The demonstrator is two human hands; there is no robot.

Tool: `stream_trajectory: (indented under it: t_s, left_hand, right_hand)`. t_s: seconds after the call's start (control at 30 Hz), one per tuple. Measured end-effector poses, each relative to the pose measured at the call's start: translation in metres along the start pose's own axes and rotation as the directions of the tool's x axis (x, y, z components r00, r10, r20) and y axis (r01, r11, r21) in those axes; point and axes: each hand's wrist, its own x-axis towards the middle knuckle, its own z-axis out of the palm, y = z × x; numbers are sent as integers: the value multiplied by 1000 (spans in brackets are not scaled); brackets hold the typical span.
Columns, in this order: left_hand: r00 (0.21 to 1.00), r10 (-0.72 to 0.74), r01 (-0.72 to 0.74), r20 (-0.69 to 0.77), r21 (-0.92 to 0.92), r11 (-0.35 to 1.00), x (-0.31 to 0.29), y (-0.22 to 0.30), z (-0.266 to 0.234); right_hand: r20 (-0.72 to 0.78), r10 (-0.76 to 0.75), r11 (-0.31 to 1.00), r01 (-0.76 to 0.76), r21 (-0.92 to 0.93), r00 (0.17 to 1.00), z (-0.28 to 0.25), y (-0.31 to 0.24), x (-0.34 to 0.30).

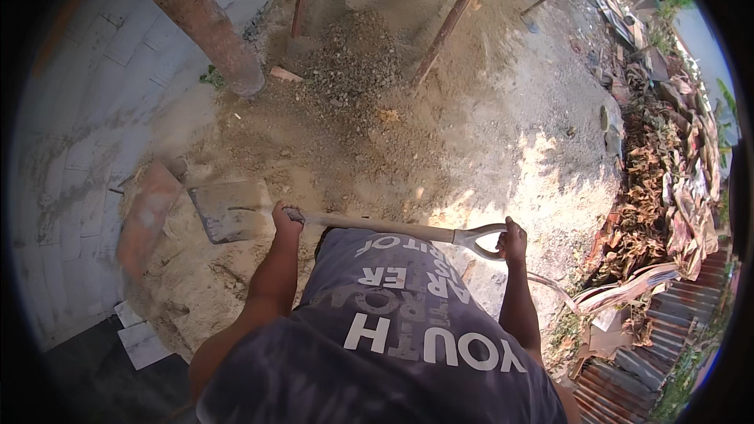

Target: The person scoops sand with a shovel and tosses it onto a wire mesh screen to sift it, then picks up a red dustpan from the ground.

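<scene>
A shovel lies across the front of my body, its wooden shaft (377, 228) running nearly level from left to right. My left hand (289, 218) is closed round the lower shaft, close to the flat metal blade (229, 212). At the other end, my right hand (513, 241) grips the grey D-shaped handle (481, 240). The blade is over a pale sand pile (200, 279) at the left; whether it touches the sand I cannot tell. A little sand seems to be on the blade.
A heap of dark gravel (349, 71) lies ahead, between thin wooden poles (455, 16). A thick round post (196, 23) stands at the upper left by a block wall (94, 126). Dry leaves (648, 188) and rusty corrugated sheets (667, 338) line the right side.
</scene>
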Motion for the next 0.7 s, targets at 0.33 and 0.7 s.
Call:
stream_trajectory:
  t_s: [0.33, 0.7]
  left_hand:
    - [956, -270, 223, 112, 317, 922, 4, -253, 174]
    - [918, -397, 381, -13, 311, 871, 48, -458, 277]
  right_hand:
    - [-353, 54, 998, -43, 41, 934, -191, -12, 51]
    - [-417, 125, 990, -138, -2, 900, -302, -86, 200]
